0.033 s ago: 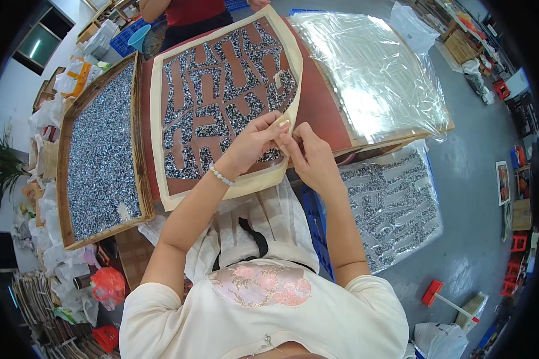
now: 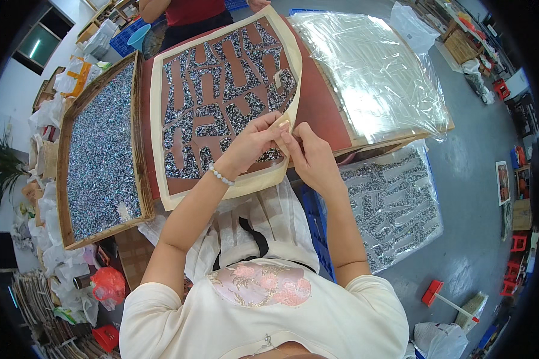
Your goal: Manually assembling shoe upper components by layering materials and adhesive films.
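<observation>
- Left hand: pinching the near right corner of one cream-bordered sheet, apparently to keep that edge raised.
- Right hand: fingers curled at the same corner — whether they grip it, I cannot tell.
- The cream-bordered sheet, bearing dark glittery patches, lies on the red-brown bench, near edge overhanging.
- Lower right: one plastic-wrapped patterned panel.
- Left: one wooden tray of bluish glittering chips, probably placed for easy reach.
- Right: one spread of clear film, perhaps a cover.
- Farthest: one co-worker in red.
</observation>
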Action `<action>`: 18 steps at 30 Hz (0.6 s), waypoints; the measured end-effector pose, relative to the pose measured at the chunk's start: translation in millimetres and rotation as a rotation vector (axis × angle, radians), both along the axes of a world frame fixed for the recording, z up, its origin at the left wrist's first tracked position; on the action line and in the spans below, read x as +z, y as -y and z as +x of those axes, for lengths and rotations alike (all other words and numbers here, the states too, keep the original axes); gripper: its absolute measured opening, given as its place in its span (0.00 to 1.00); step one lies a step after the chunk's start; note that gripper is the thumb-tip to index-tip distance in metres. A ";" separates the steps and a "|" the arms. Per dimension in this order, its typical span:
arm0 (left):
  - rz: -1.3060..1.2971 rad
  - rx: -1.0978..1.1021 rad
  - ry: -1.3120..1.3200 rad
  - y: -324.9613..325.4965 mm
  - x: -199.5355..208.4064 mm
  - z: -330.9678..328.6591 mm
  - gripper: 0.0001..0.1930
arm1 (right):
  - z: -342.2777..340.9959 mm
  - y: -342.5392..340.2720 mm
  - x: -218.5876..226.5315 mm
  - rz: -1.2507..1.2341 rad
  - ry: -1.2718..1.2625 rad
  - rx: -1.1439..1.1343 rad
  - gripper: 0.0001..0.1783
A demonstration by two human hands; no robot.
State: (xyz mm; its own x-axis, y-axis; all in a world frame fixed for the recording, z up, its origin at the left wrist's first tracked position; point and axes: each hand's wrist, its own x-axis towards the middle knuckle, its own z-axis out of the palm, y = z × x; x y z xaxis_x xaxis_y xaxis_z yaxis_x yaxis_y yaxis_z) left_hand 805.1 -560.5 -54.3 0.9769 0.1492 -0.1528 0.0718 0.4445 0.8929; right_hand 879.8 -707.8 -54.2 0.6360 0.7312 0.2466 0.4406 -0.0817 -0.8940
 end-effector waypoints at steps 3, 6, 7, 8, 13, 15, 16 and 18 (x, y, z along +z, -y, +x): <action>0.030 -0.016 0.019 -4.8 -0.6 -9.4 0.08 | -4.7 -6.9 -3.9 0.027 0.114 0.014 0.15; 0.029 -0.011 0.021 -9.6 -4.5 -14.6 0.08 | -5.4 -13.7 -11.1 0.073 0.202 0.037 0.14; -0.008 0.010 0.025 -10.1 -7.8 -15.3 0.09 | -4.8 -15.6 -16.4 0.100 0.176 0.034 0.15; -0.045 0.032 0.030 -10.8 -10.4 -16.2 0.09 | -4.2 -17.3 -21.9 0.128 0.150 0.031 0.15; -0.271 0.445 0.083 -44.4 -29.0 -40.1 0.12 | 5.1 0.5 -58.9 0.224 -0.450 -0.147 0.18; -0.230 0.495 0.035 -59.3 -31.4 -57.8 0.12 | 13.6 24.2 -64.1 0.249 -0.725 -0.197 0.18; -0.179 0.402 -0.017 -63.2 -41.5 -65.6 0.12 | 14.7 31.2 -64.6 0.253 -0.916 -0.021 0.18; -0.092 0.243 -0.098 -61.9 -46.3 -73.9 0.11 | 20.0 34.4 -57.1 0.247 -1.103 0.162 0.17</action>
